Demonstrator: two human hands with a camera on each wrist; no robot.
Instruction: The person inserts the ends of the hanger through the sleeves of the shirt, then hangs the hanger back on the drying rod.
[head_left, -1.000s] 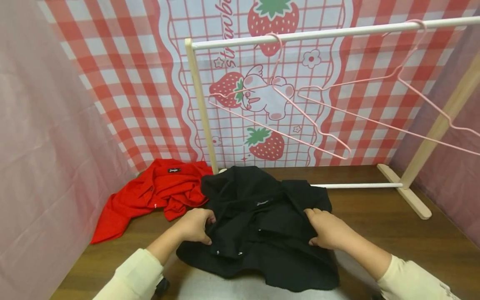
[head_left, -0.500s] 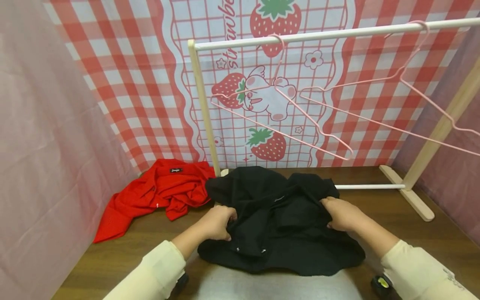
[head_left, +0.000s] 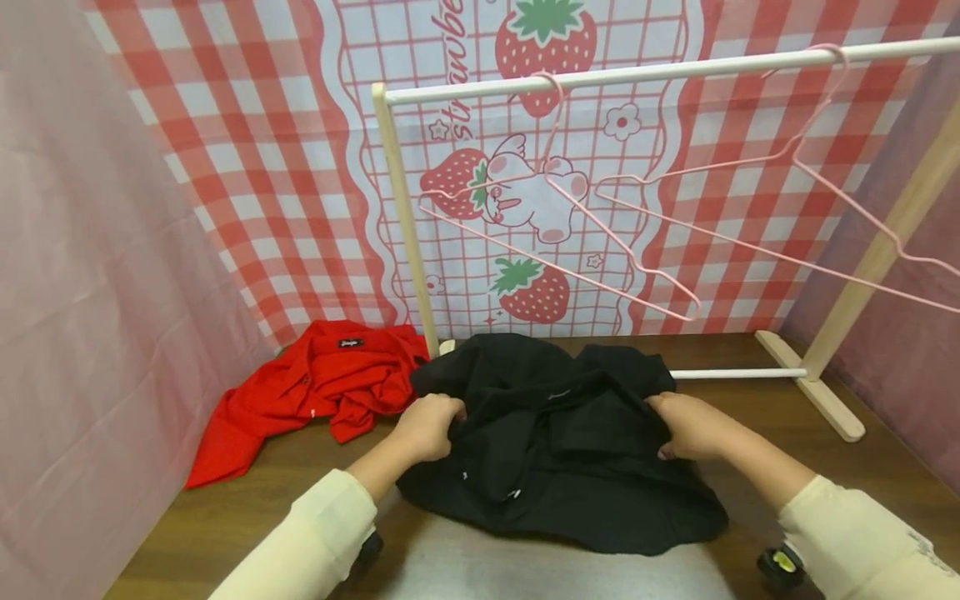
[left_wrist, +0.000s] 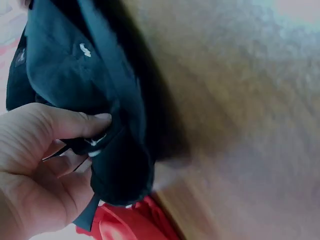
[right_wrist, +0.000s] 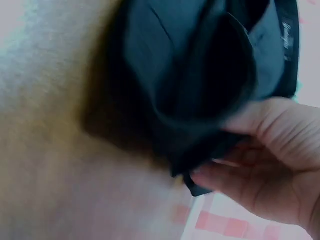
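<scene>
A black shirt (head_left: 570, 450) with a small neck label lies bunched in the middle of the table, its lower edge spread toward the near side. My left hand (head_left: 426, 427) pinches its left side; in the left wrist view the thumb presses the black cloth against the fingers, with small white marks on the fabric nearby. On the other side, my right hand (head_left: 692, 427) grips the shirt's right side, and the right wrist view shows cloth folded between thumb and fingers. A crumpled red shirt (head_left: 322, 375) with a black label rests to the left, beyond my left hand.
Behind the black shirt stands a clothes rack with a white rail (head_left: 675, 73) and wooden posts. Two pink hangers, a left hanger (head_left: 555, 267) and a right hanger (head_left: 750, 242), hang from it. A checked strawberry cloth (head_left: 285, 167) covers the back; pink fabric (head_left: 112, 292) closes the left side.
Both hands have shifted right with the black shirt, and its lower edge has drawn up. Most recently the left hand has moved slightly up along the shirt's left side. The red shirt stays put.
</scene>
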